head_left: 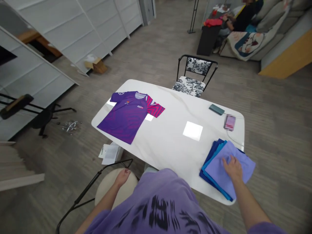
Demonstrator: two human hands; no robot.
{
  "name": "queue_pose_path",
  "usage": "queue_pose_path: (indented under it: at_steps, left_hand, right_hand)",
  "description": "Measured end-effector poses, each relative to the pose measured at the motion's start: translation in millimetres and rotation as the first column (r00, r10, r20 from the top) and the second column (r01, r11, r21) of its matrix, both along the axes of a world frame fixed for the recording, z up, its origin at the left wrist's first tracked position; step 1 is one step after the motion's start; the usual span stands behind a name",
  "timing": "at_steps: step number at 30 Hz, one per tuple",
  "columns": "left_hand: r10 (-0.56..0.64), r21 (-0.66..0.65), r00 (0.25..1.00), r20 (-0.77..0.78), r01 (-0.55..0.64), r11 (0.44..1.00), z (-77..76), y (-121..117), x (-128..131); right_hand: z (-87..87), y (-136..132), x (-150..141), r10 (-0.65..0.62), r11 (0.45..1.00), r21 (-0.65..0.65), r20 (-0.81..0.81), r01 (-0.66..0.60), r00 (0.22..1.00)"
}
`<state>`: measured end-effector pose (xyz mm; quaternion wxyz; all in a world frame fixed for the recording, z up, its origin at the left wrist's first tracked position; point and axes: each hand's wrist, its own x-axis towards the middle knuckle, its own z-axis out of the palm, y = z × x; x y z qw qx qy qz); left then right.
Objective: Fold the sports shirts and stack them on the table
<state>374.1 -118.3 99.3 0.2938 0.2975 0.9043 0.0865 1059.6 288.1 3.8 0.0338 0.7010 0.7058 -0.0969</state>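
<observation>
My right hand (pixel 233 167) is on the stack of folded clothes at the near right corner of the table. Its fingertips gather the top piece, a lavender garment (pixel 220 170), which wrinkles slightly between thumb and fingers. Bright blue and navy folded garments (pixel 207 158) show beneath it. My left hand (pixel 123 177) hangs low beside the table, above a round beige stool seat (pixel 101 191), its fingers curled with nothing visible in them. A purple short-sleeved sports shirt (pixel 124 117) with a pink-striped sleeve lies spread out, front up, on the left part of the table.
The white table (pixel 168 146) has a dark green case (pixel 216 109) and a phone (pixel 229 122) with a cable at its right. A patterned chair (pixel 190 85) stands behind it. Papers (pixel 110 154) lie below the left edge. Another person (pixel 240 19) sits on a sofa farther back.
</observation>
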Motion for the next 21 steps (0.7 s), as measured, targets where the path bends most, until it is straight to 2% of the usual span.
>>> queue_pose_path:
  at_steps: [2, 4, 7, 10, 12, 16, 19, 21]
  left_hand:
    - [-0.016, 0.058, 1.000, 0.019, 0.015, 0.998, -28.7, 14.2, -47.1]
    - [-0.074, 0.112, 0.997, 0.020, 0.071, 0.991, -53.9, 34.4, -97.5]
    - [-0.193, 0.169, 0.981, 0.012, 0.188, 0.968, -80.7, 66.9, -163.5]
    - [-0.320, 0.215, 0.947, -0.035, 0.320, 0.923, -93.2, 90.1, -207.9]
    - [-0.392, 0.232, 0.916, -0.084, 0.400, 0.887, -97.3, 96.7, -227.3]
    - [-0.489, 0.254, 0.870, -0.069, 0.489, 0.835, -105.3, 91.7, -249.2]
    - [-0.518, 0.256, 0.854, 0.057, 0.489, 0.834, -110.1, 82.6, -254.1]
    - [-0.502, 0.237, 0.850, 0.159, 0.461, 0.855, -110.9, 79.0, -254.4]
  right_hand:
    - [14.4, -13.5, -48.9, 0.041, 0.994, 0.104, 0.043, -0.045, 0.998]
    - [29.2, -33.2, -117.7, 0.036, 0.997, 0.070, 0.048, -0.039, 0.998]
    - [49.8, -58.2, -251.5, 0.093, 0.990, -0.109, 0.010, -0.091, 0.996]
    - [58.7, -55.2, -401.3, 0.238, 0.929, -0.282, -0.042, -0.240, 0.970]
    - [54.0, -35.2, -496.9, 0.341, 0.869, -0.355, -0.074, -0.344, 0.937]
    - [27.3, 30.9, -658.7, 0.426, 0.828, -0.340, -0.139, -0.447, 0.894]
    - [9.4, 83.8, -745.3, 0.424, 0.820, -0.369, -0.125, -0.439, 0.897]
    - [2.9, 111.1, -781.5, 0.420, 0.808, -0.412, -0.096, -0.420, 0.902]
